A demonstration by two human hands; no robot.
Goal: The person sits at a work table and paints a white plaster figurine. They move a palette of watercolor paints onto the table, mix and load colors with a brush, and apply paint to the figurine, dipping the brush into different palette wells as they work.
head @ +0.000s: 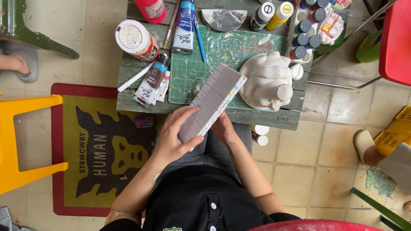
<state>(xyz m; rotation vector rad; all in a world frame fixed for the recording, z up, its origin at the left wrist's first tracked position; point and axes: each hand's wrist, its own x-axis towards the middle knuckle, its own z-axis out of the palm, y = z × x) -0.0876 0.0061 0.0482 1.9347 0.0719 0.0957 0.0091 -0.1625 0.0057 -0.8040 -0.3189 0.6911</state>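
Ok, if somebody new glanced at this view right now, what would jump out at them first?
Probably the long grey palette box, held tilted over the table's near edge by both hands: the left hand wraps its lower end and the right hand is under its side. Next, the unpainted white figurine on a plate at the right of the green cutting mat. The bright yellow stool at the far left also stands out.

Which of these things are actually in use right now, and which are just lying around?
In use:
- grey palette box, held by left hand and right hand
- white plaster figure
- paint tubes

Lying about:
- yellow stool
- floor mat
- red chair
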